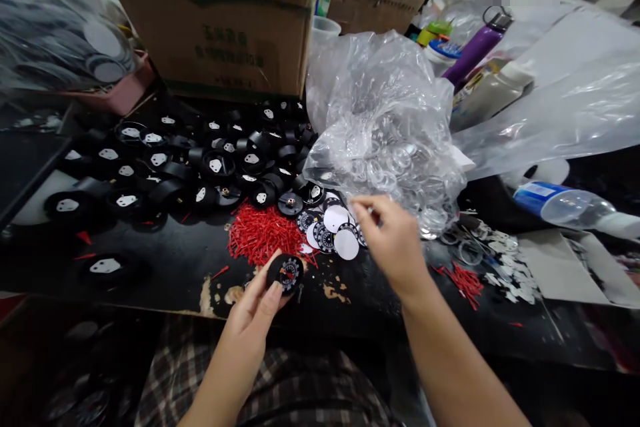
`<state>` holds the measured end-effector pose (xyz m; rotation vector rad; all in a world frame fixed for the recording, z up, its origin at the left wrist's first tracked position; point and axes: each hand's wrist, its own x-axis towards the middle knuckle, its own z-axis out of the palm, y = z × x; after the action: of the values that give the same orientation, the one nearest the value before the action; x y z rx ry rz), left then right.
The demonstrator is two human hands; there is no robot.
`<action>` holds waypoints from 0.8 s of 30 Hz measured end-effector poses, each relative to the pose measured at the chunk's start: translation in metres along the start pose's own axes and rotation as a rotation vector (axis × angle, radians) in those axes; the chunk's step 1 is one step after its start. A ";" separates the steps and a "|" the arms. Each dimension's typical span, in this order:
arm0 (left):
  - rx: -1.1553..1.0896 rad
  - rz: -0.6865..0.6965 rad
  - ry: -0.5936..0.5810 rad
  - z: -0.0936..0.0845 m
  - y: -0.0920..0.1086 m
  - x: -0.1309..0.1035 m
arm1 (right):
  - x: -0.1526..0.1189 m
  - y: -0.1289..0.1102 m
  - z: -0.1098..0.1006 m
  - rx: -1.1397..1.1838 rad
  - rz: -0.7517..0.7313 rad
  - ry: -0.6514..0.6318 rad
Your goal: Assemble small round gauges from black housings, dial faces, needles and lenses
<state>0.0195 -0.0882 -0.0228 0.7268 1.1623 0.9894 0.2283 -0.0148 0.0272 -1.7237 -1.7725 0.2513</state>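
Between the thumb and fingers of my left hand [250, 313] is a small black round gauge [286, 273], its dial facing up with a red pointer on it. My right hand [393, 243] is raised at the front of an open clear plastic bag [380, 73] full of clear round covers [400, 163]. Its thumb and fingertips are drawn together, and whatever they may hold is hidden. A heap of red pointers [265, 233] lies behind the gauge. Beside it, left of my right hand, are loose dial discs [346, 243], some white side up.
Many black gauge housings [215, 163] crowd the back left, before a large cardboard box [215, 27]. At right are white metal pieces [510, 263], more red pointers [463, 283], an open white box [575, 270] and a plastic bottle [575, 207]. A purple bottle [475, 50] stands behind.
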 end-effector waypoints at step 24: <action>-0.403 -0.058 -0.088 0.011 0.018 0.007 | -0.053 -0.051 0.018 0.140 -0.463 -0.175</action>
<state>0.0262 -0.0745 -0.0073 0.4077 0.8659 1.0894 0.1723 -0.0659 0.0257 -1.1820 -2.1662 0.3217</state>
